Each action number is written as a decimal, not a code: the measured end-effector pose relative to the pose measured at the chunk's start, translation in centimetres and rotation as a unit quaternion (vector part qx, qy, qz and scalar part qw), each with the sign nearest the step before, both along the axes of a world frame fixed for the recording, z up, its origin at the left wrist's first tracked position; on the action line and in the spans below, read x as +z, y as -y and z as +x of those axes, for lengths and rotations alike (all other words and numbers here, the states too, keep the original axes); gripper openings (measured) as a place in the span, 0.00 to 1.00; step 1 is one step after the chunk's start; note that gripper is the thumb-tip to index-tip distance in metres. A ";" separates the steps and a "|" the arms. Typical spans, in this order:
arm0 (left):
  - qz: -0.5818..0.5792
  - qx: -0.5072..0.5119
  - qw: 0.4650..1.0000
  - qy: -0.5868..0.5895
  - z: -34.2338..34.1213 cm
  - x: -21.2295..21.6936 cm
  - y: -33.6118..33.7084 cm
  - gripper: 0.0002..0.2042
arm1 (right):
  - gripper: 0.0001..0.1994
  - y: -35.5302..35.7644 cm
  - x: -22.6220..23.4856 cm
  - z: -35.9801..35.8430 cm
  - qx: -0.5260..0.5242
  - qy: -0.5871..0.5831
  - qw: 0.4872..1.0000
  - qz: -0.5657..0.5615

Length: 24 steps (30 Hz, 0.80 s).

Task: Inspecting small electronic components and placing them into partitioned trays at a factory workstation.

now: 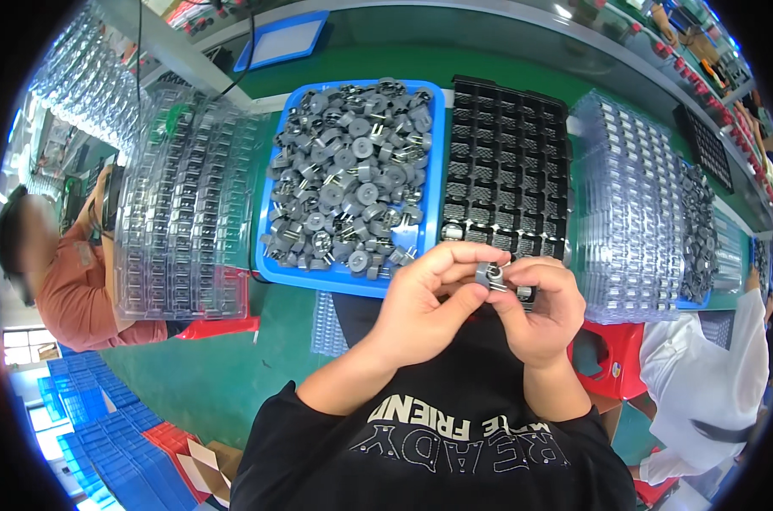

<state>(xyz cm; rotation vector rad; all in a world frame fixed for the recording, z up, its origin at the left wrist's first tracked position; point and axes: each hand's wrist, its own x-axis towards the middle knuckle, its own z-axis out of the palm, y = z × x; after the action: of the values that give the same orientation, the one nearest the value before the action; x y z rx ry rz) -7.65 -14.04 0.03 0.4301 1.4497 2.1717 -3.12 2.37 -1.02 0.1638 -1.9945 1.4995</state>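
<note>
- We find both hands raised together over the near edge of the green tabletop (488,64), in front of the blue tray (435,183) and the black tray (505,162).
- The left hand (429,298) and the right hand (535,307) share one small grey part (491,275); it is round-bodied, matt, with thin metal pins showing at its side.
- Left grip: thumb and forefinger pinched on the part, remaining fingers curled, wrist bent inward.
- Right grip: fingertips closed on the same part from the opposite side, knuckles turned toward the camera.
- The blue tray is smooth plastic with a raised rim, heaped with loose grey parts (348,179) of the same round shape, lying at all angles.
- The black tray is a moulded grid of square pockets; we cannot tell how many are filled.
- Stacks of clear ribbed blister trays (182,204) stand left of the blue tray, and more (629,204) right of the black one.
- Another person in an orange sleeve (71,289) sits at far left.
</note>
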 end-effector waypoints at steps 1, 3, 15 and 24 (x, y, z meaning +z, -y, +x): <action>-0.023 -0.003 1.000 -0.007 0.2 -0.5 0.2 0.16 | 0.10 -0.4 0.2 0.1 0.010 0.022 0.997 0.069; -0.062 0.015 0.997 -0.041 0.3 -1.0 0.4 0.16 | 0.09 -0.7 -0.4 0.1 0.035 0.064 0.996 0.042; -0.684 0.175 0.540 -0.458 -8.7 0.6 4.9 0.17 | 0.04 -6.1 1.2 -1.7 -0.065 0.216 0.934 0.279; -0.694 0.158 0.488 -0.505 -9.6 -0.2 2.8 0.11 | 0.07 -3.6 -0.2 -3.3 -0.018 0.215 0.854 0.473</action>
<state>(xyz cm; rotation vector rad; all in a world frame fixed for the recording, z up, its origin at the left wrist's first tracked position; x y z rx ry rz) -17.29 -16.89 -0.14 0.7906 3.3812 -0.0767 -6.43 5.95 -1.26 0.1976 -2.9340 0.4035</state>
